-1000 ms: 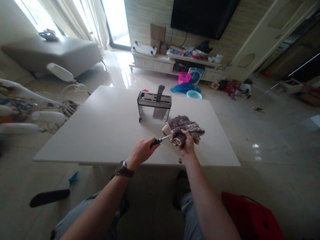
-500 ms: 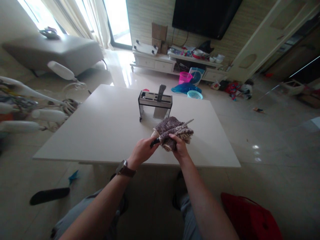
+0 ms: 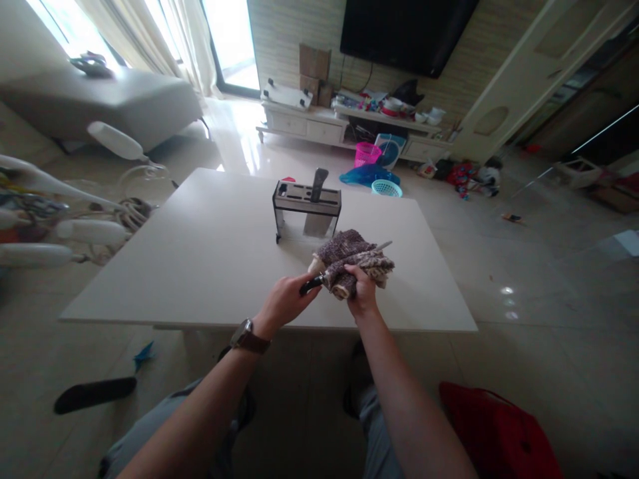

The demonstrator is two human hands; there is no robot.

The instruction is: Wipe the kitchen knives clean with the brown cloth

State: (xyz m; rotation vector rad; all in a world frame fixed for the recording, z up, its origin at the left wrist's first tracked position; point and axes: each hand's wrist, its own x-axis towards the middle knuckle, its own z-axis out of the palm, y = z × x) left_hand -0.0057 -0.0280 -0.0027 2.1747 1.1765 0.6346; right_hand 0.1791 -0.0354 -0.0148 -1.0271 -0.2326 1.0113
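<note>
Over the near half of the table, the left hand curls tightly around the black end of the rod; the right hand clasps the cloth about it, apparently for snug contact, nearer than the rack.

Rod mostly hidden in cloth, television cropped above

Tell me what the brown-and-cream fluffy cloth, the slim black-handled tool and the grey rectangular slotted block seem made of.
Cloth: soft textile, probably plush, from its matte, shaggy pile. Tool: smooth-looking black handle, possibly plastic; its pale grey exposed tip suggests metal. Block: dull grey top edged in black, so perhaps satin metal; I cannot tell what the sides are.
</note>
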